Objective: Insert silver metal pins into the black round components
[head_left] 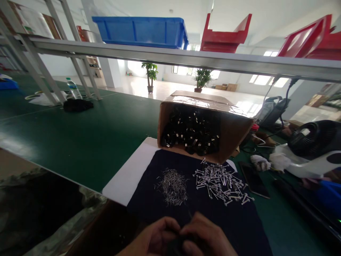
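Landmark: a brown cardboard box (pixel 234 138), lying with its open side towards the hands, its upper face glossy with clear tape.
Box contents: many black pieces (pixel 191 131) with smooth, shiny metal bits, heaped together.
Dark piece: a blackish thing (pixel 176 248) in the fingers, nearer the wearer than the box; blurred and partly hidden, so its shape and material cannot be told.
Left hand: bare (pixel 157 234), in front of the box, fingers bent and nearly closed around the dark piece.
Right hand: bare (pixel 209 234), beside the left, thumb and fingers curled in, closed on the same piece.
Fine pile: thin, silvery metal pins (pixel 173 186), tangled in a roundish mound before the box's left part.
Coarse pile: longer metal pins with broad heads (pixel 221 181), scattered loosely before the box's right part.
Underlay: matte navy cloth (pixel 144 199) in front of the box, over a smooth white sheet (pixel 125 174).
Surface: a green tabletop (pixel 80 142) beneath the box.
Right of box: a flat, dark phone (pixel 255 179) and a rounded black-and-white fan (pixel 309 142).
Left of box: a clear plastic bottle (pixel 74 89), well apart.
Above box: a pale shelf (pixel 160 53) bearing a ribbed blue plastic bin (pixel 141 32) and red plastic bins (pixel 223 41).
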`<state>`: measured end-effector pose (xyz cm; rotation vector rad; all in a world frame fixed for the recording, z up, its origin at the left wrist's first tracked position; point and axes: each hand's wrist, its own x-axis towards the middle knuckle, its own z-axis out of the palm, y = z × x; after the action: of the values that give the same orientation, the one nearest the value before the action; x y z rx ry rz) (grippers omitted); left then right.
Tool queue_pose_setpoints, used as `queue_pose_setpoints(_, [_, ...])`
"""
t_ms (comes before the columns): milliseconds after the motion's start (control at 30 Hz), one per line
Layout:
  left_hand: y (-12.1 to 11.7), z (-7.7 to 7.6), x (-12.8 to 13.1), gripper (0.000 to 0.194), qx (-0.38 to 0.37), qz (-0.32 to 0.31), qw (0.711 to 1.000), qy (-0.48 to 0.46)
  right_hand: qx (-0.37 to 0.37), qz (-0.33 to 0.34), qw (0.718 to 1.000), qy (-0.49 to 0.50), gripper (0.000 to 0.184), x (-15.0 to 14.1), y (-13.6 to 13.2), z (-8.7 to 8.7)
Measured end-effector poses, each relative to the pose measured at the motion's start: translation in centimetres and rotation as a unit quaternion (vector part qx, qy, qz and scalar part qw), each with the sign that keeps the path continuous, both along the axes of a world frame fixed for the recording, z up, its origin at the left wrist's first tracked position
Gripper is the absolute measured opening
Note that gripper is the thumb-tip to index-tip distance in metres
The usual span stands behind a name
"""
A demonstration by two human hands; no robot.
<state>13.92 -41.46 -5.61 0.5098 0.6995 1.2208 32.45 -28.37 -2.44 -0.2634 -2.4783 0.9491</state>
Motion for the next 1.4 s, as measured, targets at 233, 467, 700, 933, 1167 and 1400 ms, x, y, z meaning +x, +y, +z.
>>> queue_pose_setpoints(233, [4.7, 1.1, 1.4, 0.054, 0.019, 0.246, 0.964, -0.097, 0.281, -0.277, 0.919, 0.011, 0.021, -0.1, 2.2, -3.3])
queue_pose_setpoints(467, [6.5, 0.6, 1.9, 0.052, 0.012, 0.27, 0.958, -0.099, 0.253, -0.255, 0.932, -0.048, 0.013, -0.8, 1.9, -5.1])
queue_pose_setpoints(700, [6.2, 0.1, 2.2, 0.051, 0.009, 0.267, 0.96, -0.089, 0.235, -0.249, 0.937, -0.068, 0.015, -1.3, 2.0, -5.5])
queue_pose_setpoints(933, [6.2, 0.1, 2.2, 0.05, 0.015, 0.269, 0.959, -0.092, 0.243, -0.241, 0.938, -0.061, 0.02, -2.0, 2.2, -5.8])
queue_pose_setpoints(1167, [4.7, 1.2, 1.4, 0.054, 0.012, 0.203, 0.976, -0.079, 0.153, -0.223, 0.962, 0.039, 0.016, -0.3, 2.2, -1.4])
queue_pose_setpoints(1400, [3.8, 1.0, 2.9, 0.046, -0.009, 0.107, 0.986, -0.129, 0.212, -0.118, 0.968, 0.069, 0.018, 0.4, 0.4, 2.9])
